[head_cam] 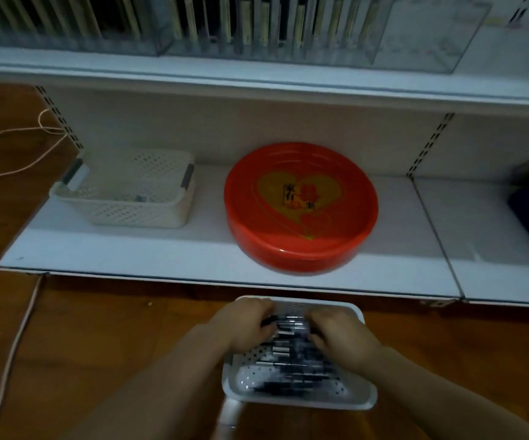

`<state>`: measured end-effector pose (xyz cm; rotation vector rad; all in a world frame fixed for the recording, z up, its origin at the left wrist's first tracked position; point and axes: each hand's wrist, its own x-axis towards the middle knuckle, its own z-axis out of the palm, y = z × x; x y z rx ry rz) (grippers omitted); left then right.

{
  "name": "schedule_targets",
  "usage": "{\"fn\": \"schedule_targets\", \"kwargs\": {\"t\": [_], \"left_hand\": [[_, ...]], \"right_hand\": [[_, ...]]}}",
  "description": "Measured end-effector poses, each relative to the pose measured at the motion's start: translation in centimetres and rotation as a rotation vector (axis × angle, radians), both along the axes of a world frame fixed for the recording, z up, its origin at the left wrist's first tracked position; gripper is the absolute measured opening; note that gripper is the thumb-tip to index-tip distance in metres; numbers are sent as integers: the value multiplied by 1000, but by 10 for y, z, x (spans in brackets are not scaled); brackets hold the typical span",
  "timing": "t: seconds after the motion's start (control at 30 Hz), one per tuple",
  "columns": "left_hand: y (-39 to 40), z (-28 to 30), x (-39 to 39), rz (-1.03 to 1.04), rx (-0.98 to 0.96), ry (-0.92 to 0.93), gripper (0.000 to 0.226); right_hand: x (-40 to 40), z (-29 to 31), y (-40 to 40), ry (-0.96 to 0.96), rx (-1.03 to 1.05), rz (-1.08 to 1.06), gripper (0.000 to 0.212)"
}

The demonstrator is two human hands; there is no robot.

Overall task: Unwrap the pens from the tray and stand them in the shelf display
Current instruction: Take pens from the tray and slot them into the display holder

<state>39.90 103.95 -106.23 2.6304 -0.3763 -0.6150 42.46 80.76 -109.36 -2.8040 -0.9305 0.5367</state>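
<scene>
Red round basin (301, 208) beside white basket (123, 192) on shelf (161, 258), both hands' grip curled on pens (291, 325) over tray (361, 398)

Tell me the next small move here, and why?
Probably lift one pen clear of the tray. Both the left hand and the right hand are already down on the pens piled in it, fingers curled among them, and none looks separated yet for unwrapping.

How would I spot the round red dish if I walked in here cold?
Find the white lower shelf of the store rack. The red dish sits near its middle, right of a white perforated basket. It alone is round and bright red, with a yellow heart printed inside.
</scene>
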Motion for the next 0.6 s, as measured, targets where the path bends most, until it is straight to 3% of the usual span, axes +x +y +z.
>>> {"fn": "schedule_targets", "kwargs": {"t": [0.2,0.3,0.47,0.6], "left_hand": [[-9,-22,0,8,-67,34,20],[-10,-29,1,19,-65,51,23],[-9,-30,5,36,-64,53,26],[-7,-30,8,32,-61,89,28]], "right_hand": [[-5,-30,9,69,-253,53,24],[-6,-38,12,79,-309,65,37],[-9,-39,8,44,-253,100,32],[-5,-26,3,61,-16,78,19]]}}
